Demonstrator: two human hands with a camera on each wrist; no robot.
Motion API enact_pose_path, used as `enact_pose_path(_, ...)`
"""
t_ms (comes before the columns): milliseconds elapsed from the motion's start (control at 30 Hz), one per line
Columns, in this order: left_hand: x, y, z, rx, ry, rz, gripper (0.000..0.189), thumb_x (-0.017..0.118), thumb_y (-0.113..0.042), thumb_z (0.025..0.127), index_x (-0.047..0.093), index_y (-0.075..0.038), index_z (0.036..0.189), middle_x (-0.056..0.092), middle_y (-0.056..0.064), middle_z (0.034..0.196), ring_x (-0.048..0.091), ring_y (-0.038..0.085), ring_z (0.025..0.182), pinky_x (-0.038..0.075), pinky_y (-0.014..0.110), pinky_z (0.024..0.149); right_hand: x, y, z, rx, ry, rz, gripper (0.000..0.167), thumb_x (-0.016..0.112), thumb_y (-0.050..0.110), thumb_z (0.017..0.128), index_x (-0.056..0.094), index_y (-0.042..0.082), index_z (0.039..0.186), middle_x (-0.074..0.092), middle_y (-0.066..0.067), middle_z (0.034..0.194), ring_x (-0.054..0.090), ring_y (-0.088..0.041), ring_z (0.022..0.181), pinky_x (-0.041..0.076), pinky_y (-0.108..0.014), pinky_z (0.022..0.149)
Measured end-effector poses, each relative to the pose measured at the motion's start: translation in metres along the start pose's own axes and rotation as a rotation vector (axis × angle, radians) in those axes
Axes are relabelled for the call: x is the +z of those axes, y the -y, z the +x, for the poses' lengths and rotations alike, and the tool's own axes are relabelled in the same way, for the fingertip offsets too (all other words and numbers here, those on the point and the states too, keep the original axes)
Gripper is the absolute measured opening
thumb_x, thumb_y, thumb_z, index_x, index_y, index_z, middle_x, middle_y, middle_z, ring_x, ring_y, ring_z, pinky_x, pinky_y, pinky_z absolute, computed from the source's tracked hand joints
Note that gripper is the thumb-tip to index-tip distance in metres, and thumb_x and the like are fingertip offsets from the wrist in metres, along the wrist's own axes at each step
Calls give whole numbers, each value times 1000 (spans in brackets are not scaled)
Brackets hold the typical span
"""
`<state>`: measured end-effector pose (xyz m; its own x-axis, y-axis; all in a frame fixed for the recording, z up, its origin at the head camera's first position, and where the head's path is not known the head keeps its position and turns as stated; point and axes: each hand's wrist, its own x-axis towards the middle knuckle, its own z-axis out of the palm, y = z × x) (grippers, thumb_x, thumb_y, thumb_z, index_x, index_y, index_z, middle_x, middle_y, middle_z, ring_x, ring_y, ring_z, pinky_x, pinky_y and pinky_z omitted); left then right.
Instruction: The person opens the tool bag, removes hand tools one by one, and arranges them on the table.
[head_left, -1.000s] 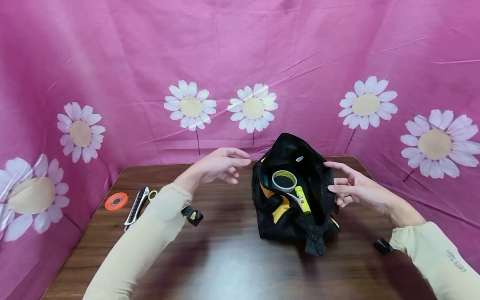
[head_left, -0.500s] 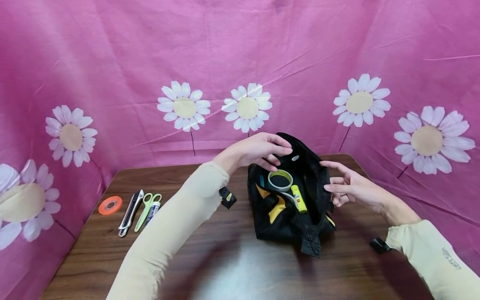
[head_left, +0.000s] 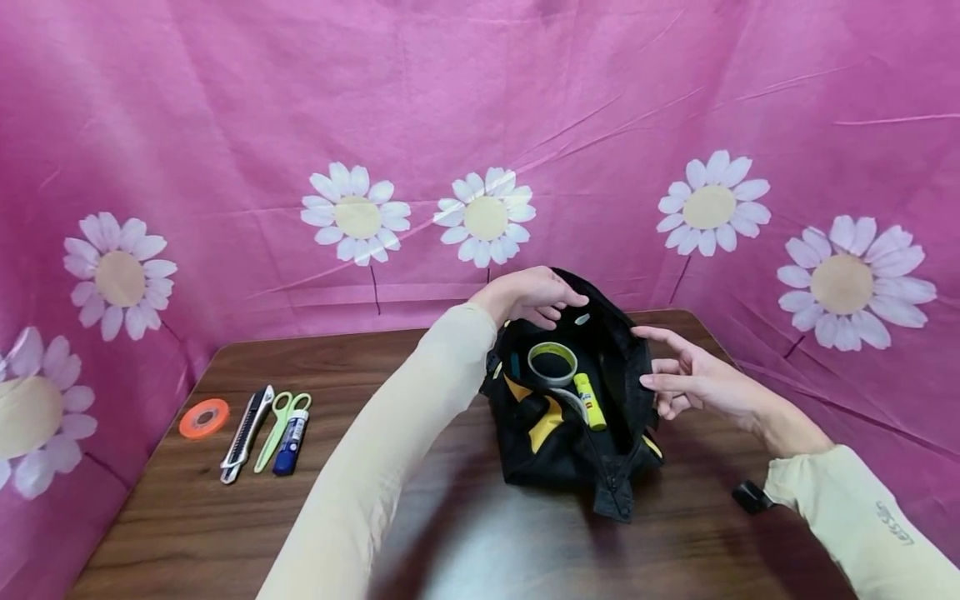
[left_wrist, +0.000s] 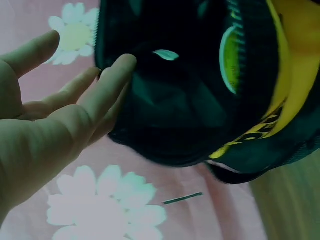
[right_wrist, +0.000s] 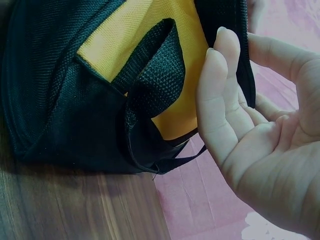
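A black fabric tool bag [head_left: 536, 462] with yellow panels stands unzipped on the wooden table. Inside lie a roll of tape [head_left: 553, 382] and a yellow glue stick [head_left: 591, 404]. My right hand [head_left: 693, 379] holds the bag's right rim, which runs between its fingers in the right wrist view. At the far left of the mouth, my left hand [head_left: 531, 296] holds nothing; its fingers [left_wrist: 107, 85] overlap the zippered edge, with the thumb apart. A black webbing strap [right_wrist: 160, 75] hangs on the bag's outer side.
On the table's left lie an orange tape roll [head_left: 204, 418], a utility knife [head_left: 247, 435], green scissors [head_left: 276, 435] and a blue-capped glue stick [head_left: 291, 442]. A pink daisy-print cloth [head_left: 600, 100] hangs behind the table [head_left: 180, 517].
My left hand has moved right from beside the bag to its far rim, uncovering the scissors and blue-capped stick. The right hand stays at the rim; the view has shifted slightly.
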<state>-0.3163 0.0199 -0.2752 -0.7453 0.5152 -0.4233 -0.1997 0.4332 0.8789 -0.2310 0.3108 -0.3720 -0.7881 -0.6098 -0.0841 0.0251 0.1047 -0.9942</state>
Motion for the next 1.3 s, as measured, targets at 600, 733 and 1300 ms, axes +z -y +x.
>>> enact_pose_path(600, -7, 55, 36, -91, -7, -81, 63, 67, -23, 100, 39, -4, 152, 40, 20, 154, 41, 36, 140, 41, 47, 113, -3, 1, -6, -2, 5, 7, 76, 54, -2, 103, 9, 20, 160, 68, -12, 104, 68, -23, 68, 61, -45, 64)
enact_pose_path(733, -3, 73, 42, -105, -5, -92, 51, 67, -24, 100, 50, -3, 143, 37, 20, 158, 37, 37, 144, 41, 48, 113, -3, -2, -8, -3, 15, 26, 76, 53, -2, 103, 9, 20, 160, 68, -13, 107, 67, -23, 67, 61, -42, 63)
enact_pose_path(1300, 21, 110, 57, -51, -146, -53, 58, 61, -37, 102, 46, -3, 147, 47, 14, 149, 44, 34, 138, 45, 53, 108, -3, -12, -9, 35, -3, 16, 74, 52, -2, 103, 10, 20, 160, 68, -13, 104, 68, -23, 66, 61, -47, 64)
